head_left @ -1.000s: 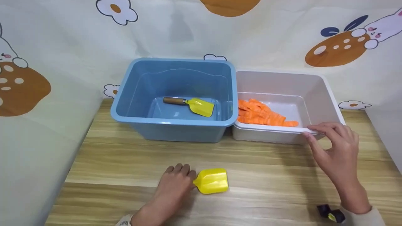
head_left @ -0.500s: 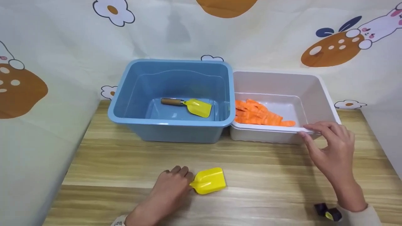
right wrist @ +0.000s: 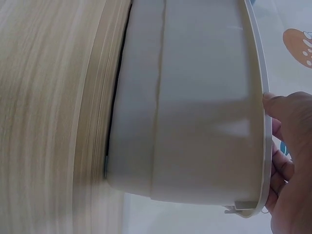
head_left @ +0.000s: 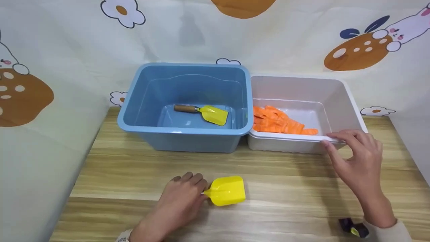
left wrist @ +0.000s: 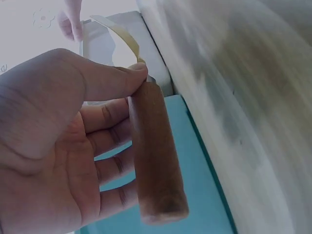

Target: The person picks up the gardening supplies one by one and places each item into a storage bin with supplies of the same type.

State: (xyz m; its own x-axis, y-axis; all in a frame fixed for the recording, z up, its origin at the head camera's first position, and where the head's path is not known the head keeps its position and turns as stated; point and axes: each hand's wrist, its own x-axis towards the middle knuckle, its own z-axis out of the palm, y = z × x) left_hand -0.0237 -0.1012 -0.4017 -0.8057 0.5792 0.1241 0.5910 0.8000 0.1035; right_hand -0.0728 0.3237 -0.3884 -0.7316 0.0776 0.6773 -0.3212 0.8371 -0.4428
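Observation:
My left hand (head_left: 181,198) pinches a small toy shovel by its brown wooden handle (left wrist: 155,151), thumb near the neck. The shovel's yellow blade (head_left: 228,191) points right over the front part of the table. With thumb and fingers, my right hand (head_left: 361,158) grips the front rim of the white bin (head_left: 289,143) near its right corner. Orange strips (head_left: 278,121), whose kind I cannot tell, lie in that bin's left part. A second yellow shovel (head_left: 215,115) with a wooden handle lies on the floor of the blue bin (head_left: 188,130).
The two bins stand side by side at the back of the wooden table (head_left: 134,188), against a printed cloth backdrop (head_left: 285,40). A small black object with a yellow-green patch (head_left: 352,228) is beside the right sleeve (head_left: 386,232).
My left hand has shifted slightly, and the shovel's blade has tilted and risen a little in the head view. The right hand keeps its hold on the white bin's rim.

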